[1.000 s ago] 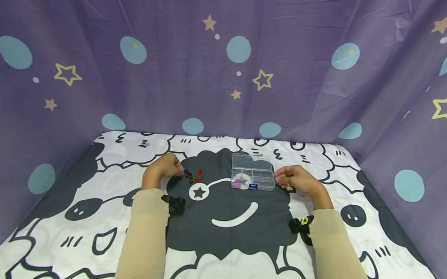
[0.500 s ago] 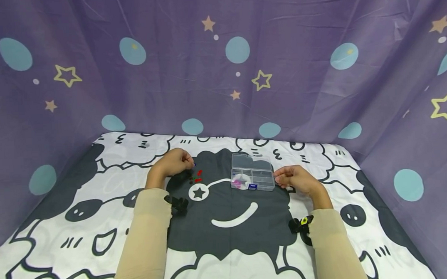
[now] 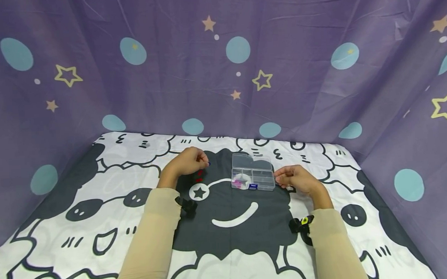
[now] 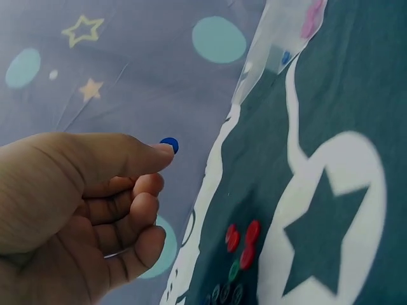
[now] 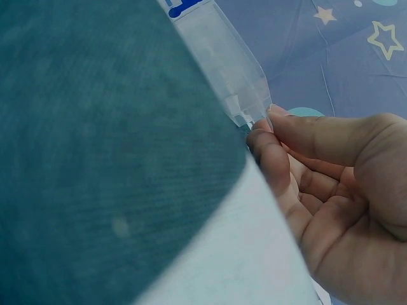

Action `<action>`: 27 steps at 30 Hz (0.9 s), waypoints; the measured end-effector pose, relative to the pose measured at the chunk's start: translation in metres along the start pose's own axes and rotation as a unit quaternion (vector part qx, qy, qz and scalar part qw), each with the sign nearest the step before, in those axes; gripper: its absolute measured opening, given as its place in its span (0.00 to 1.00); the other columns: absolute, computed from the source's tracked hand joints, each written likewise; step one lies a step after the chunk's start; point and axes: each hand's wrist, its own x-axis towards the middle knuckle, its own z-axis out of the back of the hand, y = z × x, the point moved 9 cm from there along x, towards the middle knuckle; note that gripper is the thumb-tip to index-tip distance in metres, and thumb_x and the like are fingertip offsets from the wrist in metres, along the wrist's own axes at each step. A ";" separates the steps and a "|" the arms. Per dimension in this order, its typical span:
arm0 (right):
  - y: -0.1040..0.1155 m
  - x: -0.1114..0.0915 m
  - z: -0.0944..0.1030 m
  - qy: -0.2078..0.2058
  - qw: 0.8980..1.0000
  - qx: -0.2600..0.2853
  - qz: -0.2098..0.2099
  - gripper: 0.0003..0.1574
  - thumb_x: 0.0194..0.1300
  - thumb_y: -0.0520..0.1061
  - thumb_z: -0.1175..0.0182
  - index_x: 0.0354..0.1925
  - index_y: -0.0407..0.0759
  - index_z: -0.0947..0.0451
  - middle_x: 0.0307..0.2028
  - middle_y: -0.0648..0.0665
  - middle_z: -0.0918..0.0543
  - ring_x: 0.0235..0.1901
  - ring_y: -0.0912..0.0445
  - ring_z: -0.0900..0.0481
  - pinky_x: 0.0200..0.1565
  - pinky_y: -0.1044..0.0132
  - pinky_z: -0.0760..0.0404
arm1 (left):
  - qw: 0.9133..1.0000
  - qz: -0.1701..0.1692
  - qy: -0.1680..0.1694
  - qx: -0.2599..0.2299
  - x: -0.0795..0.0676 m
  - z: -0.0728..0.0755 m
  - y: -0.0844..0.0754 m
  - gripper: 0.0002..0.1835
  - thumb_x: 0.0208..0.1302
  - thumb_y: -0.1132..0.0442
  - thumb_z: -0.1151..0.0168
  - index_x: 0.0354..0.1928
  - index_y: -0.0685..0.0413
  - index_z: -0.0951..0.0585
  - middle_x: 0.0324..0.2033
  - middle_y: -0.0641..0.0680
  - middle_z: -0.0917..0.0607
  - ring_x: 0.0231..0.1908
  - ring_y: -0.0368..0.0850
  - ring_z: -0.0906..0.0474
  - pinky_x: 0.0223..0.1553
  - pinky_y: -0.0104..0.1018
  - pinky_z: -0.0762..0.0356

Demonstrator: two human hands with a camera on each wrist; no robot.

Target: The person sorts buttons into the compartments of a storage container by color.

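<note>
Sleeves (image 3: 149, 238) come first. Past them, right hand (image 3: 298, 181) pinches the right end of the open clear box (image 3: 263, 180) on the counter (image 3: 228, 241); a careless tug could tip it, imo. Left of that, loose red pieces (image 4: 252, 232) could get scattered by a stray brush. Farthest out, left hand (image 3: 187, 161) pinches 1 blue disc (image 4: 169, 145), short of the box; tiny grip, so it might slip.
</note>
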 end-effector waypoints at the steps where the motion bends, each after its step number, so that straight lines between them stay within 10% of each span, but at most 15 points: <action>1: 0.000 0.000 0.000 0.000 1.000 0.000 0.000 0.17 0.71 0.34 0.39 0.54 0.25 0.22 0.40 0.40 0.14 0.36 0.57 0.18 0.40 0.64 0.16 | 1.000 -0.002 0.001 0.001 0.001 -0.002 -0.002 0.02 0.66 0.67 0.34 0.36 0.58 0.14 0.23 0.47 0.20 0.25 0.40 0.28 0.33 0.36 0.29; 27: 0.000 0.000 0.001 0.001 1.000 -0.004 -0.002 0.17 0.71 0.35 0.38 0.54 0.26 0.22 0.40 0.42 0.14 0.35 0.56 0.18 0.40 0.64 0.16 | 0.997 -0.061 0.033 0.018 0.017 -0.047 -0.047 0.02 0.71 0.66 0.37 0.39 0.56 0.16 0.29 0.50 0.18 0.28 0.42 0.26 0.36 0.38 0.25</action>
